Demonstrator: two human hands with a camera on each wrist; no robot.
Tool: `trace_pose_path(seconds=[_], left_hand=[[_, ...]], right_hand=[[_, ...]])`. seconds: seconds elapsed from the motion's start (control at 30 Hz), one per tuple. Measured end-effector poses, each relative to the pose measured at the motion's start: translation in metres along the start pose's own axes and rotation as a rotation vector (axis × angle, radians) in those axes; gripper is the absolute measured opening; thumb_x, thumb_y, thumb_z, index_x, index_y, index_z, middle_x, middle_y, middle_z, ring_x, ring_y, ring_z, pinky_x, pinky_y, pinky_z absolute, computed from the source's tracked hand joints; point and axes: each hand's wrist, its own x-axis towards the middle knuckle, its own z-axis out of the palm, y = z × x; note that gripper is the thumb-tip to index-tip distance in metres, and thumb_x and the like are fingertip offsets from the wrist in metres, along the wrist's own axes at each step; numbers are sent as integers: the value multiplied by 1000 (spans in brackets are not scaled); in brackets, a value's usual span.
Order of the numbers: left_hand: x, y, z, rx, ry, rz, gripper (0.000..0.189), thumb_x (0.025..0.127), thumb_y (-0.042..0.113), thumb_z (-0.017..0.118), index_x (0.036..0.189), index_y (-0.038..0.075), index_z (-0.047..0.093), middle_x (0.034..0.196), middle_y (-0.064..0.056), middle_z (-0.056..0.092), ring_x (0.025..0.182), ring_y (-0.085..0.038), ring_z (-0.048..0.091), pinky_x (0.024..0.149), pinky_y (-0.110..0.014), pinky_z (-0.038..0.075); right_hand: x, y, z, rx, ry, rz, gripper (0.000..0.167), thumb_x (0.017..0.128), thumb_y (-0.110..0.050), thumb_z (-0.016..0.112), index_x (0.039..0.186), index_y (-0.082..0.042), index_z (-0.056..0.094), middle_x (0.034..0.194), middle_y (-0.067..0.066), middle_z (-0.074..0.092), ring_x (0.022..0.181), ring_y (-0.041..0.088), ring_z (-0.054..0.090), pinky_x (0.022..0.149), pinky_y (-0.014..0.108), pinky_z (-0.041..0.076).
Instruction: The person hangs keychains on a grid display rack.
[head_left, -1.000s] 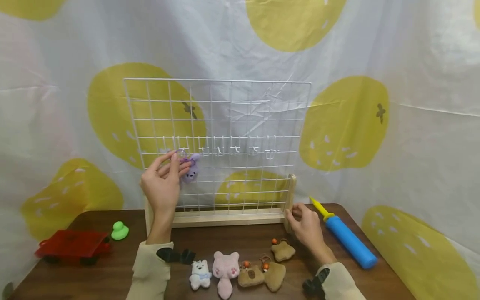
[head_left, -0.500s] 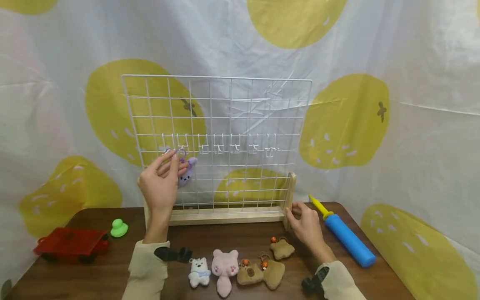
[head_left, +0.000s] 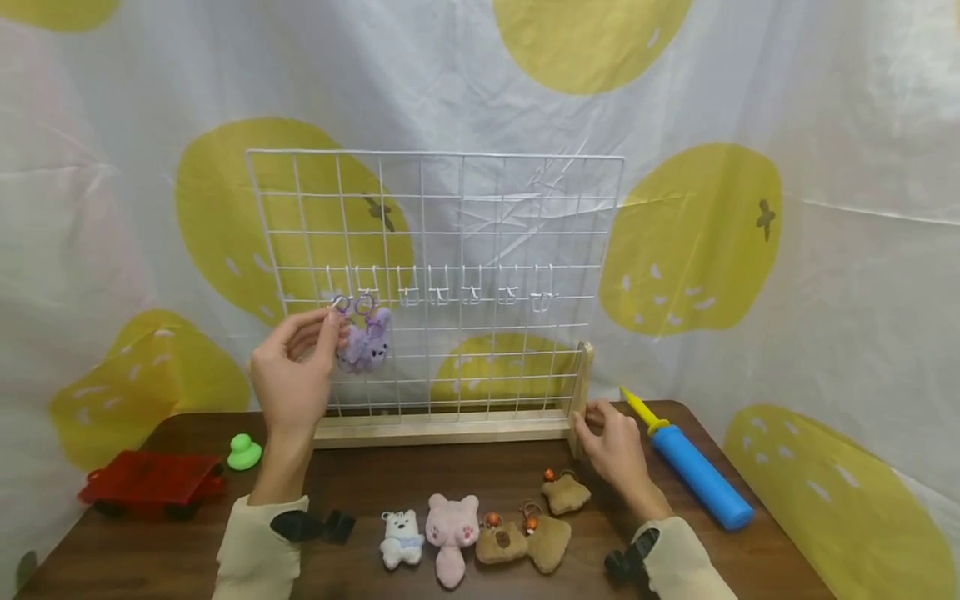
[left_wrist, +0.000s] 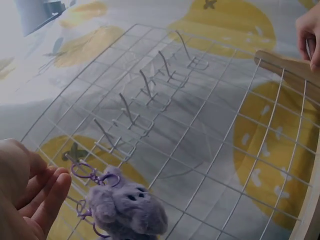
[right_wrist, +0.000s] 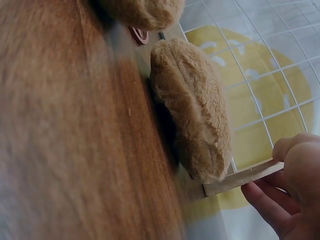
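Note:
A purple plush keychain [head_left: 367,350] with dark eyes and purple rings [head_left: 365,304] hangs at the left end of a row of white wire hooks [head_left: 471,294] on the wire grid rack [head_left: 435,153]. Beside it is my left hand [head_left: 292,379], fingertips close to the left ring. In the left wrist view, a small gap shows between these fingertips [left_wrist: 62,180] and the purple rings. My right hand [head_left: 617,450] pinches the rack's wooden upright [head_left: 582,387] low on the right side; the right wrist view shows thumb and fingers on both sides of that wood [right_wrist: 240,179].
In front lie a white bear plush [head_left: 402,542], a pink plush [head_left: 452,533] and several brown plush keychains [head_left: 550,543]. A red toy cart [head_left: 153,479] and green toy [head_left: 243,452] stand left. A blue hand pump [head_left: 701,475] lies right.
My left hand has drawn back to the left and down from the purple plush, and its rings now show uncovered. The right hand stays at the upright.

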Motion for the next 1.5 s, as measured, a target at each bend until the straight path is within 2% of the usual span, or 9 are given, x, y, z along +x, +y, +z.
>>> trace_pose_path(seconds=[0.1, 0.27, 0.4, 0.7, 0.97, 1.07, 1.2, 1.33, 1.5], left_hand=[[-7, 0, -1, -3, -68, -41, 15, 101, 14, 78, 109, 1, 82, 96, -23, 82, 79, -5, 79, 76, -21, 65], [-26, -8, -1, 50, -245, -63, 15, 101, 14, 78, 107, 1, 81, 93, -19, 82, 78, -7, 79, 75, -20, 65], [-46, -22, -3, 127, -380, -68, 12, 102, 16, 78, 108, 5, 82, 93, -10, 84, 81, -9, 80, 74, -19, 65], [-84, -57, -20, 234, -585, -121, 6, 100, 13, 80, 105, 12, 82, 88, 2, 83, 79, -8, 79, 73, -22, 65], [-96, -78, -44, 420, -968, -137, 6, 99, 28, 81, 100, 21, 82, 88, 17, 79, 84, 1, 71, 79, -25, 58], [-96, -83, -52, 404, -1119, -141, 5, 97, 20, 82, 102, 18, 83, 90, 13, 80, 84, 2, 69, 76, -25, 59], [-96, -88, -58, 309, -1278, -181, 15, 92, 11, 85, 107, 12, 82, 99, 4, 81, 86, 0, 69, 76, -23, 62], [-97, -90, -58, 262, -1339, -224, 26, 88, 11, 88, 112, 9, 81, 103, -2, 78, 89, -5, 69, 77, -23, 63], [-103, -90, -56, 297, -1301, -193, 21, 84, 8, 90, 102, 11, 80, 95, 0, 76, 84, -6, 67, 72, -23, 61]], right_hand=[[-1, 1, 1, -4, -10, 4, 17, 98, -13, 80, 107, -1, 74, 105, 23, 82, 101, 38, 82, 93, 60, 63], [-2, 3, 1, 2, -6, 0, 17, 98, -13, 80, 107, 0, 74, 105, 24, 82, 100, 38, 82, 91, 60, 64], [-2, 4, 1, -2, -7, 4, 17, 98, -13, 79, 108, 0, 74, 105, 24, 82, 100, 39, 82, 90, 60, 64], [-1, 2, 1, 6, -12, 0, 17, 99, -12, 79, 108, 1, 74, 106, 24, 82, 101, 39, 82, 90, 60, 64], [0, 1, 0, -1, -11, -8, 18, 100, -14, 78, 110, 0, 74, 106, 23, 82, 101, 38, 82, 88, 59, 64], [0, 2, 0, 2, -18, -2, 19, 100, -16, 78, 111, 0, 74, 107, 23, 82, 101, 38, 82, 88, 58, 65], [0, 2, -1, 0, -16, -7, 19, 100, -16, 78, 110, 1, 74, 107, 24, 82, 102, 39, 81, 89, 59, 64], [1, 2, -1, -3, -16, -4, 19, 100, -15, 78, 110, 1, 74, 107, 25, 81, 102, 39, 81, 90, 60, 64], [1, 2, 0, -7, -17, -4, 18, 100, -15, 77, 109, 1, 74, 107, 24, 82, 102, 39, 81, 90, 60, 64]])
